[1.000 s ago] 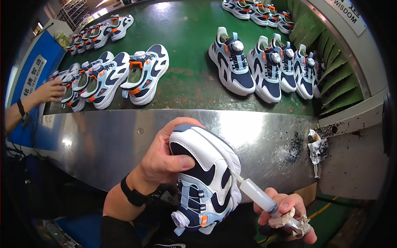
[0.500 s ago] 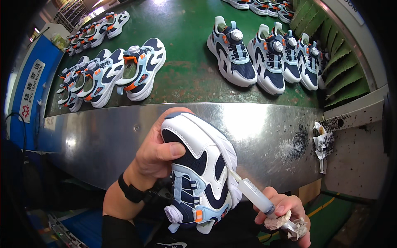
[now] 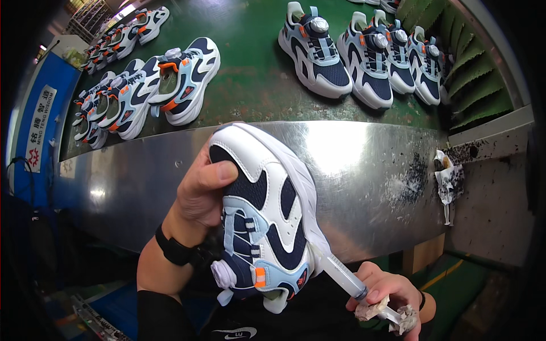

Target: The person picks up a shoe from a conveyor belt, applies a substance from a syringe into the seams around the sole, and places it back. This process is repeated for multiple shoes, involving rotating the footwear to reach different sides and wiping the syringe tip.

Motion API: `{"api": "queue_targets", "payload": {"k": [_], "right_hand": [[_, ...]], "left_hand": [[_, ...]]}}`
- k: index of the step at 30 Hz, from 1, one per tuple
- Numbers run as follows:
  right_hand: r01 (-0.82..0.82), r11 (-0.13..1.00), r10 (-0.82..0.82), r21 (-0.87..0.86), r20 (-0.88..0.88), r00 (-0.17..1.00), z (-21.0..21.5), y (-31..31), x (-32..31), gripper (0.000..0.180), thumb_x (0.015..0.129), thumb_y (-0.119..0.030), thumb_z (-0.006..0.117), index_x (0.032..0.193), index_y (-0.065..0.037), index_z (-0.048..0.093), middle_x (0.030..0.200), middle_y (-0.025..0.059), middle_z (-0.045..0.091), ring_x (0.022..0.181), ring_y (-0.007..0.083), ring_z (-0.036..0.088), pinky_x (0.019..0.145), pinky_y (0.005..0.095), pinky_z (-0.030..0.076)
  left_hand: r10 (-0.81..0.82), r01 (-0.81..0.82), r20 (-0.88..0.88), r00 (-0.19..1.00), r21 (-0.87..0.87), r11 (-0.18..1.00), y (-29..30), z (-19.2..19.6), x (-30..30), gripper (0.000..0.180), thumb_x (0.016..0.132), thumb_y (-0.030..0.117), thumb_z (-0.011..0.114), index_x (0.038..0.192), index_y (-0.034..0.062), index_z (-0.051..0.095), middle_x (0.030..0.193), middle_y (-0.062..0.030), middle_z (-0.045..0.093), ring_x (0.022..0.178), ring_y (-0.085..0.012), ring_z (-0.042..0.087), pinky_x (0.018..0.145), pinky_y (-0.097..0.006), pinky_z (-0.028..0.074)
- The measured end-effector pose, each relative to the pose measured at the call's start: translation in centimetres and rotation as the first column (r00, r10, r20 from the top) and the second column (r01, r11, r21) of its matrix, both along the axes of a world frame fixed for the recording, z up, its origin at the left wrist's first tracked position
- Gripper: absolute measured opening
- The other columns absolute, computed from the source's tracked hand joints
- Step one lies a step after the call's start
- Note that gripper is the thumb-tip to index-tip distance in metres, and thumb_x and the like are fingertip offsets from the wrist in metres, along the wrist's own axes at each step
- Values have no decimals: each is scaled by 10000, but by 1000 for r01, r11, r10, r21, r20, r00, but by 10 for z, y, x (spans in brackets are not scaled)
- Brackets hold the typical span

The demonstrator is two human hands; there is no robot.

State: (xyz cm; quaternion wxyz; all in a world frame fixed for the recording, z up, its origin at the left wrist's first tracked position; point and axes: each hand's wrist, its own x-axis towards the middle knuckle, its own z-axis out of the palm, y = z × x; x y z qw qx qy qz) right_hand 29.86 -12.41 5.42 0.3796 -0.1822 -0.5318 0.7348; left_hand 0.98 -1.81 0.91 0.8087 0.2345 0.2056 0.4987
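Observation:
My left hand [image 3: 199, 184] grips a white, navy and light-blue sneaker [image 3: 273, 221] by its toe end, thumb on the dark mesh. The sneaker is tilted, toe up and heel toward me, its lace dial at the lower left. In my right hand [image 3: 392, 295] is a clear plastic syringe [image 3: 344, 277], with whitish wrapping around its plunger end. The syringe's tip meets the seam between upper and sole toward the heel on the right side. Whether any liquid comes out is too small to tell.
A bare metal ledge [image 3: 244, 148] fronts a green work surface [image 3: 244, 85]. Similar sneakers stand in rows at left [image 3: 187, 85] and right [image 3: 315, 54]. A second, soiled syringe [image 3: 446, 184] hangs by the grey panel at right. Green flaps [image 3: 475, 79] line an opening there.
The syringe tip has slid down along the sole seam toward the heel. The sneaker and my left hand have shifted slightly up and left in view.

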Motion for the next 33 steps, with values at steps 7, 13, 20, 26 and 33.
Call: {"api": "queue_targets", "payload": {"k": [7,13,20,26,33], "right_hand": [[-73,997,73,18,5,997,-1,-10,11,931,573,-651,757,1206,-33,465,987,112,551,889,226,444,797,344,352],[-44,995,46,85,-20,999,-12,-19,18,928,586,-678,726,1203,-31,475,952,97,602,847,229,465,796,362,333],[-9,995,17,95,-88,996,-28,-25,24,938,595,-676,719,1217,-18,473,984,95,617,854,223,500,805,367,307],[28,990,-10,138,-126,992,-39,-19,24,953,600,-664,723,1214,18,465,1016,94,622,876,222,501,805,364,316],[26,987,-9,159,-109,994,-46,-10,13,934,604,-607,757,1229,22,463,1045,100,621,895,223,479,819,352,335]], "left_hand": [[-30,33,28,999,-108,994,-1,-4,-2,422,778,154,620,1128,-61,523,994,-195,641,855,-266,669,763,-380,565],[2,8,71,997,-141,990,-2,-3,-5,416,801,143,594,1150,-69,509,1038,-223,629,920,-314,655,804,-444,553],[101,-113,-70,992,-195,974,-6,-4,-13,452,822,154,580,1186,-89,469,1086,-247,604,969,-351,632,851,-498,523],[92,-153,-339,936,-156,976,-22,1,-43,533,805,183,589,1227,-91,414,1149,-239,561,1043,-331,591,919,-461,482],[138,-213,-674,726,-29,977,-72,13,-82,471,811,149,629,1182,-66,434,1084,-187,592,982,-255,620,867,-368,512]]}}
